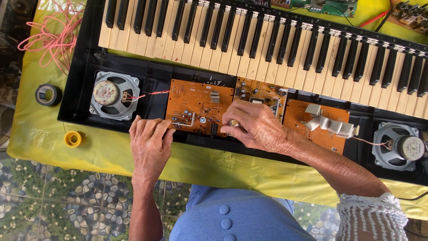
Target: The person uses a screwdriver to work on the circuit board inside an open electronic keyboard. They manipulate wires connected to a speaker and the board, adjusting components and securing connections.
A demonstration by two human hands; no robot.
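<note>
The board [196,105], orange and studded with parts, sits at the centre of the frame inside the open keyboard [249,40], below the keys. The right hand [254,125] lies over the board's right edge, fingers curled narrow; they seem to pinch something small at the front edge, though I cannot tell what. A ring shows on one finger. The left hand [150,143] rests at the board's lower left corner, fingertips bent and touching it beside a thin bent wire; whether it grips anything is hidden. Judgement: the work calls for a steady left hand on the corner and light pressure, keeping clear of the red wire [149,94] running to the left speaker [114,95]. A second board [312,127] with a grey ribbon lies right of centre, a right speaker [397,146] beyond. Tape [48,94], a yellow spool [73,139] and pink wire [53,31] lie at left on the yellow cloth [35,134].
</note>
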